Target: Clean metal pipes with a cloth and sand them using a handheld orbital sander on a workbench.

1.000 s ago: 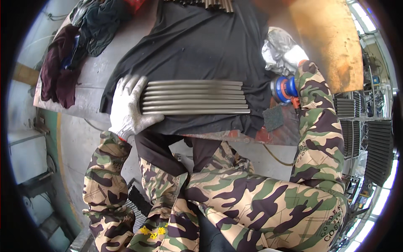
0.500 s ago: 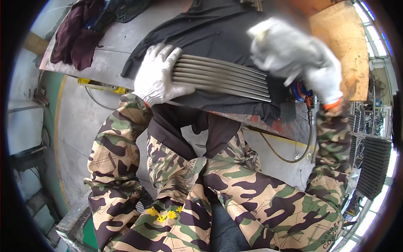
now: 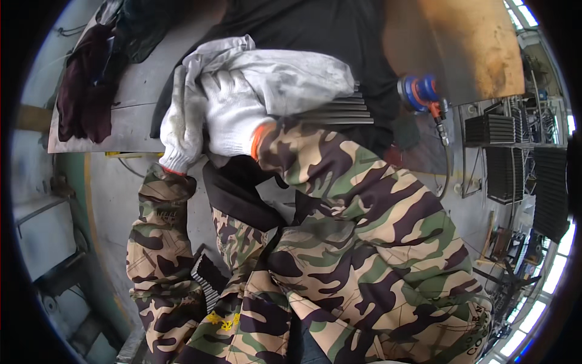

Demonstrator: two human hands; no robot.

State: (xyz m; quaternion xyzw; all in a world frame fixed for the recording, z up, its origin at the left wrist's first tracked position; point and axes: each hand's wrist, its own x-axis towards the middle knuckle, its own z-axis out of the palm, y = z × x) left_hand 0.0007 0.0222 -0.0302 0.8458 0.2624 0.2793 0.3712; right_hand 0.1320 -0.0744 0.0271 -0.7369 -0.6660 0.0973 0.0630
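Note:
A bundle of grey metal rods (image 3: 345,110) lies on a black cloth (image 3: 303,24) spread over the grey metal table (image 3: 130,118). My left hand (image 3: 177,124), in a dirty white glove, holds the bundle's left end, with its fingers hidden. My right hand (image 3: 233,115), in a white glove with an orange cuff, reaches across and grips a crumpled white-grey rag (image 3: 291,76). The rag is pressed on top of the rods and covers most of them. Only the right ends of the rods show.
A blue and orange air tool (image 3: 419,92) with its hose (image 3: 447,164) lies right of the rods. A rusty brown plate (image 3: 461,42) sits at the back right. Dark red clothing (image 3: 88,91) is heaped at the table's left. Black finned parts (image 3: 503,151) stand on the right.
My right hand has brought the rag from the right end of the rods over to the left, onto the bundle beside my left hand. My left hand has stayed on the rods' end.

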